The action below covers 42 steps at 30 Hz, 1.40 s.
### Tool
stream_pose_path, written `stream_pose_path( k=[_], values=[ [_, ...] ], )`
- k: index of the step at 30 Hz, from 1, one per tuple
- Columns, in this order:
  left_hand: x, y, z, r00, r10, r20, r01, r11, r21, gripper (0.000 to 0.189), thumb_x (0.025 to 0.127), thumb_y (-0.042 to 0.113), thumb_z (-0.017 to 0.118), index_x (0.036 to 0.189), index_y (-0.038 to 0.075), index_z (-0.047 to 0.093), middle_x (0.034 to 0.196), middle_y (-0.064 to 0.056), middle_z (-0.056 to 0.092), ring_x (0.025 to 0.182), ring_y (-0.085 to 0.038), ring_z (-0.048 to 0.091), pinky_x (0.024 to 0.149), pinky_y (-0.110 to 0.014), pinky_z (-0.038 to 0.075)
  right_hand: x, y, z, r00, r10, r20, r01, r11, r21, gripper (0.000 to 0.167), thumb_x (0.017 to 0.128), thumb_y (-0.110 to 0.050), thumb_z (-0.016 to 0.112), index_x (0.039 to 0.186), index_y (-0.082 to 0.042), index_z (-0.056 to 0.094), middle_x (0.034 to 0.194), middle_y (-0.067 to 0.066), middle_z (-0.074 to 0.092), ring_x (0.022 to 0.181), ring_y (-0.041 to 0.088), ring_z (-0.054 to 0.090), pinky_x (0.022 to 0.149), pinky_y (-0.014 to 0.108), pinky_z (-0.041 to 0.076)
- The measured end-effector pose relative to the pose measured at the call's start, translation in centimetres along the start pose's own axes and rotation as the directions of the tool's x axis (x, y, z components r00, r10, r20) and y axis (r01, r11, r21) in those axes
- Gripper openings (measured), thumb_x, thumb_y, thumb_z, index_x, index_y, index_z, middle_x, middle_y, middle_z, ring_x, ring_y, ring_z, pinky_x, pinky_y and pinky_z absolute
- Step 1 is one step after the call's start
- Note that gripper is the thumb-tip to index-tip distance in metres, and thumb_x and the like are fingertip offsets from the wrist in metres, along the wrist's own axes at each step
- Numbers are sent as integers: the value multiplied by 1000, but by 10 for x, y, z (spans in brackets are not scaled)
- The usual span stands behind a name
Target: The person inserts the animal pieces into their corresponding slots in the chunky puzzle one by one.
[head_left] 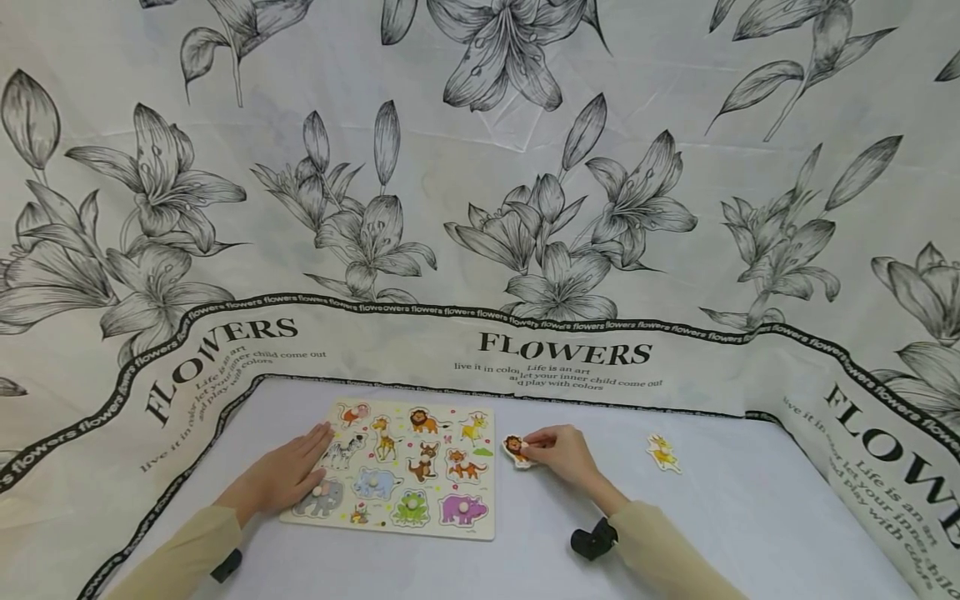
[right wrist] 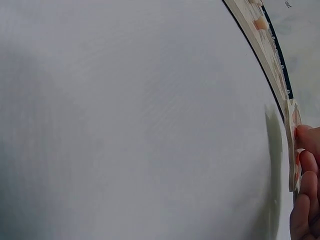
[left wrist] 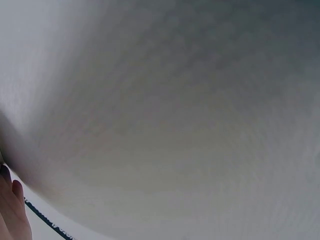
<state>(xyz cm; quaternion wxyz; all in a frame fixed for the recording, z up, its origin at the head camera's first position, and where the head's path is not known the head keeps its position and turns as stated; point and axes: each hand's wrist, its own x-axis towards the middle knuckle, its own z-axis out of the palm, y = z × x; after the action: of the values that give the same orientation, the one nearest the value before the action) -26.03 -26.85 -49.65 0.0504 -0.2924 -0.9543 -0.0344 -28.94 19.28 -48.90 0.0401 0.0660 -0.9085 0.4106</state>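
A wooden animal puzzle board [head_left: 487,467] lies on the white-covered table. My left hand [head_left: 288,473] rests along its left edge with the fingers straight; in the left wrist view only a few fingers [left wrist: 15,212] show at the lower left. Just right of the board, my right hand [head_left: 562,454] pinches a lion puzzle piece [head_left: 513,447] between thumb and fingers. Seen edge-on in the right wrist view, the same lion piece [right wrist: 292,150] is held above the cloth. Knobbed pieces sit in the board's near row, among them a grey elephant [head_left: 321,502], a frog [head_left: 410,508] and a purple hippo [head_left: 462,509].
A yellow horned-animal piece [head_left: 663,453] lies on the table to the right of my right hand. The white tablecloth [head_left: 525,567] spreads around the board. Behind and at the sides hangs a flower-printed curtain [head_left: 420,158] with a black lettered band.
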Motion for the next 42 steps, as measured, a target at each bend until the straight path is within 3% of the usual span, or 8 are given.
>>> stream_pose_path(
  k=[16, 21, 31, 42],
  values=[
    [1, 0, 4, 1000, 17, 2, -17, 1000, 10, 58, 100, 31, 45, 143, -7, 38, 152, -24, 35, 139, -38, 36, 112, -47, 36, 17, -27, 22, 998, -57, 38, 55, 998, 37, 14, 78, -14, 79, 89, -6, 76, 78, 5, 75, 65, 6, 63, 56, 17, 49],
    [3, -1, 3, 999, 5, 34, -5, 1000, 5, 59, 101, 32, 42, 144, -7, 35, 153, -23, 32, 141, -38, 33, 114, -47, 34, 23, -35, 28, 997, -49, 56, 46, 998, 50, 15, 77, -15, 79, 89, -6, 76, 79, 5, 75, 64, 6, 62, 55, 17, 49],
    [4, -2, 6, 999, -13, 50, 12, 1000, 6, 60, 101, 33, 42, 145, -7, 34, 155, -22, 30, 142, -37, 31, 115, -46, 33, 34, -48, 43, 997, -50, 64, 49, 999, 8, 15, 76, -16, 80, 87, -8, 77, 77, 4, 74, 60, 6, 58, 53, 18, 46],
    [3, -2, 2, 999, 2, 38, -2, 1000, -8, 60, 101, 33, 42, 144, -8, 35, 153, -24, 32, 140, -39, 33, 113, -49, 35, 45, -65, 60, 992, -58, 112, 61, 998, -19, 17, 77, -22, 80, 89, -11, 77, 81, 2, 75, 66, 6, 62, 63, 22, 51]
  ],
)
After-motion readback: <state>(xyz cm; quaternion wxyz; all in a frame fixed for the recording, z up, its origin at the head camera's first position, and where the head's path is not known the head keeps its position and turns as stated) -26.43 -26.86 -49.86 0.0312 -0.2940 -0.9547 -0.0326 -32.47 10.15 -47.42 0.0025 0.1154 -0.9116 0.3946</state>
